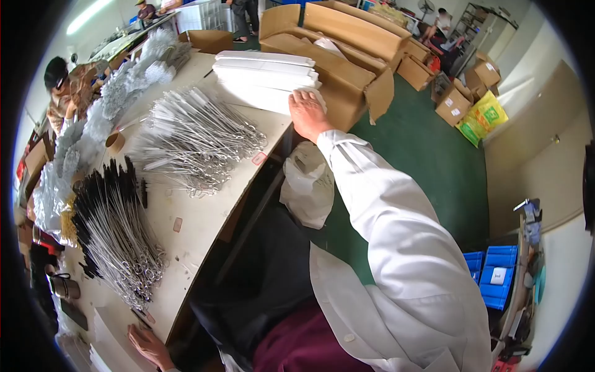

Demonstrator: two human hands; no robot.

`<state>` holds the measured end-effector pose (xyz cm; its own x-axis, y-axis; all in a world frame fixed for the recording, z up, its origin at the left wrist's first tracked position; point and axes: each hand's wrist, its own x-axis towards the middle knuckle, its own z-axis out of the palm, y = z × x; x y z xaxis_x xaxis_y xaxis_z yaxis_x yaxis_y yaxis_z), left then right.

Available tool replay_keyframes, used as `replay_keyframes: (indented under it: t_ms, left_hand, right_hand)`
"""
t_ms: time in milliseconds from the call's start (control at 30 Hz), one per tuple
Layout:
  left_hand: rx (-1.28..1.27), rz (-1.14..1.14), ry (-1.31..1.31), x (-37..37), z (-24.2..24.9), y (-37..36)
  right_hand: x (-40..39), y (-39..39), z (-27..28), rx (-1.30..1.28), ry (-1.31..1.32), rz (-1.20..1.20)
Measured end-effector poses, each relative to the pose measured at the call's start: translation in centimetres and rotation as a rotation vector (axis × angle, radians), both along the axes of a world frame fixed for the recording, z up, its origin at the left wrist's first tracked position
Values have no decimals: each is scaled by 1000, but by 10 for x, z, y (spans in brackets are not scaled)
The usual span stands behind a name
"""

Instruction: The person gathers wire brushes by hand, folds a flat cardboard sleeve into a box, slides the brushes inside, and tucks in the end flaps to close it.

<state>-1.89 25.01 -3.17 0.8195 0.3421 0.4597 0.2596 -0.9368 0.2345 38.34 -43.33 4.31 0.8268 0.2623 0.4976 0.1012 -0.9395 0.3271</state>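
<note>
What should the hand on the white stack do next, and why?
Probably close the fingers and lift off the top piece. The right hand lies flat on the near end of the white stack, gripping nothing yet, while the left hand rests at the table edge.

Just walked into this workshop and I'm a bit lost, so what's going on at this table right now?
A person in a white coat sits at a pale worktable. Their right hand reaches out onto a stack of flat white paper sleeves at the table's far corner, while their left hand rests on the near edge. Between the hands lie a heap of white-bristled wire brushes and a heap of black-bristled wire brushes. Another person works across the table.
</note>
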Motion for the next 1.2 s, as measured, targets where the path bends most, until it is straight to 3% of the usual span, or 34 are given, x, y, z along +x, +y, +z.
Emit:
replay_keyframes:
  t_ms: [333,467,567,867,967,1067,1200]
  left_hand:
    - [67,29,50,2,-8,11]
    - [70,50,-34,1,-22,18]
    - [17,67,-20,1,2,-9]
    - [4,83,-96,1,7,-19]
    - [4,91,-106,3,5,-18]
    - [-28,135,-100,0,6,-21]
    - [40,142,-227,-2,8,-26]
  right_hand:
    - [-19,1,13,-12,39,-31]
    - [-10,-3,7,98,96,-2]
    - [-3,-3,-4,133,52,31]
    - [-12,-2,54,70,130,-43]
    - [-21,-5,73,157,25,-36]
    - [-21,-1,72,520,-161,230]
    - [-74,70,85,670,109,538]
